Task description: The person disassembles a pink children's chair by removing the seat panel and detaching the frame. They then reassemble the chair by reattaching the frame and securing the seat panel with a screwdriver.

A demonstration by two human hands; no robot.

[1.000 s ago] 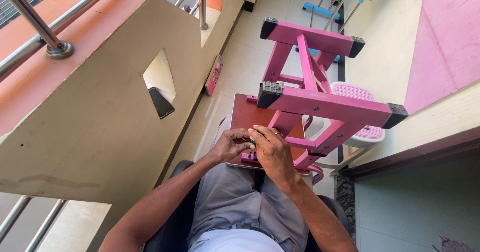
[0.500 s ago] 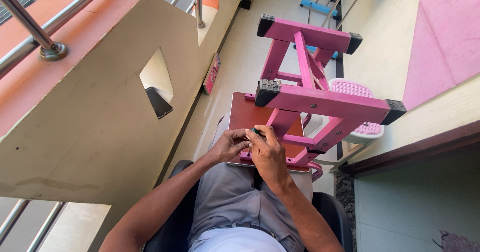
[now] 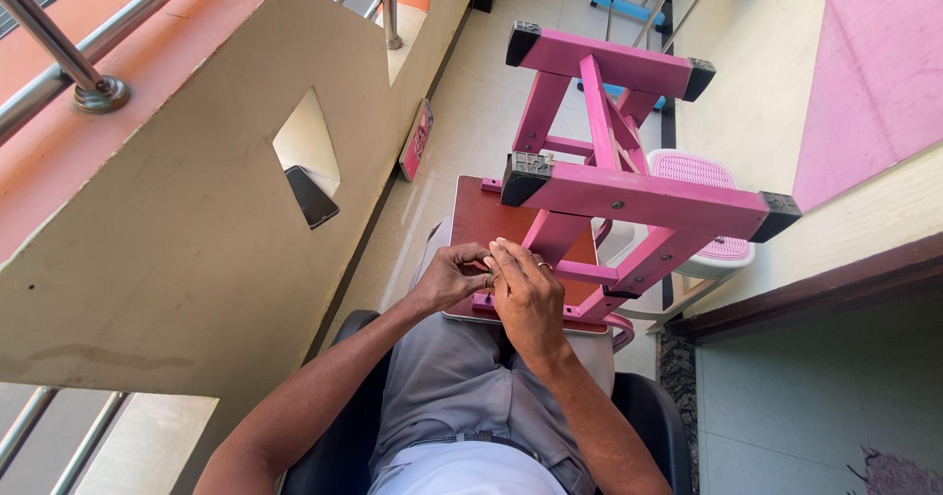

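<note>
An upturned pink metal table frame [image 3: 629, 195] with black end caps rests on its brown board top [image 3: 486, 220], which lies across my lap. My left hand [image 3: 454, 274] and my right hand [image 3: 526, 294] meet at the near edge of the frame's base. Fingers of both hands pinch something small between them; the hands hide it, so I cannot tell what it is. A ring shows on my right hand. I sit in a black chair [image 3: 344, 446].
A cream balcony wall [image 3: 177, 259] with steel railing [image 3: 59, 48] runs on the left; a black phone [image 3: 312, 196] lies in its opening. A pink-and-white plastic stool [image 3: 702, 210] stands behind the frame. Blue metal items [image 3: 629, 9] lie farther down the tiled floor.
Both hands stay at the same spot on the frame's base, with only slight finger movement. The view has shifted a little.
</note>
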